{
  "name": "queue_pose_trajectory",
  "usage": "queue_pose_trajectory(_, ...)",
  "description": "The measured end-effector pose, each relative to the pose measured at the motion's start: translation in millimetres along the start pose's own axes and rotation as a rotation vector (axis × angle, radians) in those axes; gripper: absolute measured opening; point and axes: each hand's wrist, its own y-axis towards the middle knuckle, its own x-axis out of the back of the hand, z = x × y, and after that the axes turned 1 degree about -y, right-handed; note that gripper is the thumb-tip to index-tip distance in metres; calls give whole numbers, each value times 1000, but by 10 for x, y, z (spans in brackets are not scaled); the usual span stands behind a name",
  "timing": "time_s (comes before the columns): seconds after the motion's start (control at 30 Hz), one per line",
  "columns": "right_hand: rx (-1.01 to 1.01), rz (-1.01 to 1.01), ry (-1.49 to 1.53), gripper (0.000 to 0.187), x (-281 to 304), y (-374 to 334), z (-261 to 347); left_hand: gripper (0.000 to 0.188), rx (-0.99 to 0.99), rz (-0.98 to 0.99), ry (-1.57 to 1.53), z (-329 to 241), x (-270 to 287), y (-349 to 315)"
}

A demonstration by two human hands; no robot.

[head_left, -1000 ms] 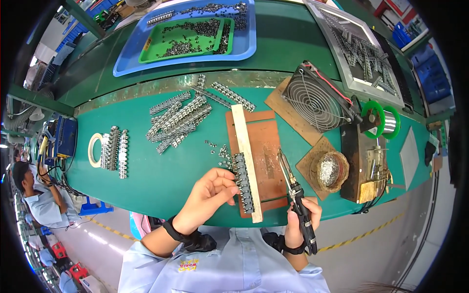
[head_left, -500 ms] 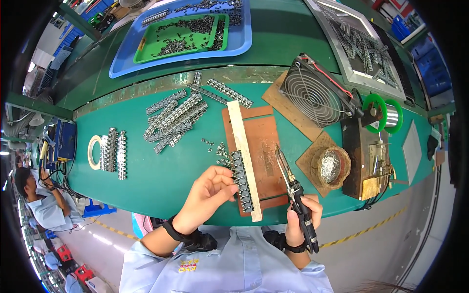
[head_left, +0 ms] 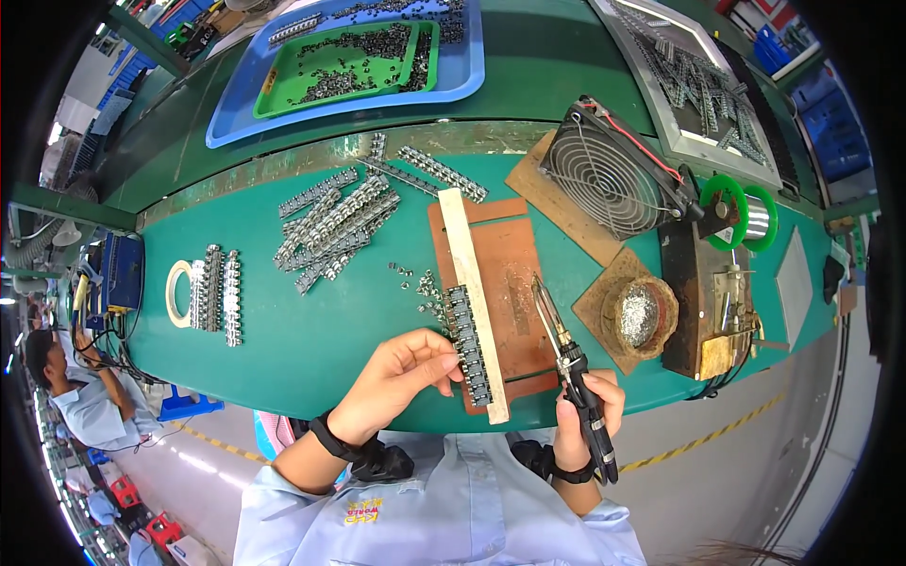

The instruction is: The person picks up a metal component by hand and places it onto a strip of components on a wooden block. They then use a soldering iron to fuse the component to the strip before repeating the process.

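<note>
My right hand point(head_left: 593, 415) is wrapped round the black grip of a soldering iron point(head_left: 586, 401). The iron points up and away, its tip over the brown work board point(head_left: 514, 283). My left hand point(head_left: 401, 373) is closed, with thumb and finger together at the left edge of a dark circuit board strip point(head_left: 466, 344). Anything pinched there is too small or hidden to make out. That strip lies along the left side of a pale wooden bar point(head_left: 469, 283), which crosses the brown board. Small loose metal parts point(head_left: 431, 294) are scattered just left of the strip.
Many finished-looking strips point(head_left: 335, 226) are piled beyond my left hand, near a tape roll point(head_left: 178, 294). To the right stand a fan point(head_left: 609, 179), a solder-filled bowl point(head_left: 642, 316) and a solder wire spool point(head_left: 755, 219). A blue tray point(head_left: 462, 85) holds a green tray point(head_left: 274, 99). Someone sits far left.
The whole view has shifted slightly. My left hand's fingers have moved a little at the strip's edge; the soldering iron stays in nearly the same place in my right hand.
</note>
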Motion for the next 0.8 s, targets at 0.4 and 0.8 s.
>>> queue_pose_trajectory(0.4,-200,-96,23,43,-4,-37,149,12,0,47,-5,-21,32,6)
queue_pose_trajectory(0.8,120,269,-161,43,187,-66,304,10,14,71,-38,-5,53,29)
